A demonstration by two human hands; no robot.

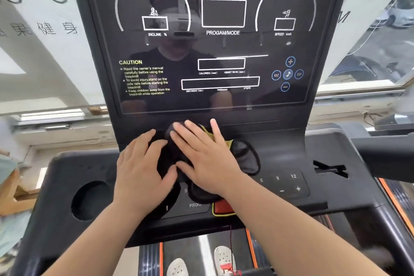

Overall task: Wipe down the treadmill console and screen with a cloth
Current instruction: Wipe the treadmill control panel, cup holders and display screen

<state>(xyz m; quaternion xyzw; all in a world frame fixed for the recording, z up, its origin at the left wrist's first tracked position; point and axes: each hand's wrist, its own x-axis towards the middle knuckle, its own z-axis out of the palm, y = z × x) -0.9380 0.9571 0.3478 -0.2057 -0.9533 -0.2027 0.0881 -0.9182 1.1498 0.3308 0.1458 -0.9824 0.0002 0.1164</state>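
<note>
A dark cloth (243, 159) with a yellow patch lies bunched on the black treadmill console (331, 163), just below the dark glossy screen (264, 18). My left hand (143, 168) lies flat on the cloth's left side, fingers spread. My right hand (206, 159) presses flat on top of the cloth, fingers pointing up and left, partly overlapping the left hand. Much of the cloth is hidden under both hands. The screen is off and shows white printed markings and a reflection.
A round cup holder (89, 200) sits in the console's left wing. Speed buttons (289, 182) lie right of the cloth, a red stop button (223, 207) below it. The treadmill belt (201, 257) and white shoes show at the bottom. Windows flank the machine.
</note>
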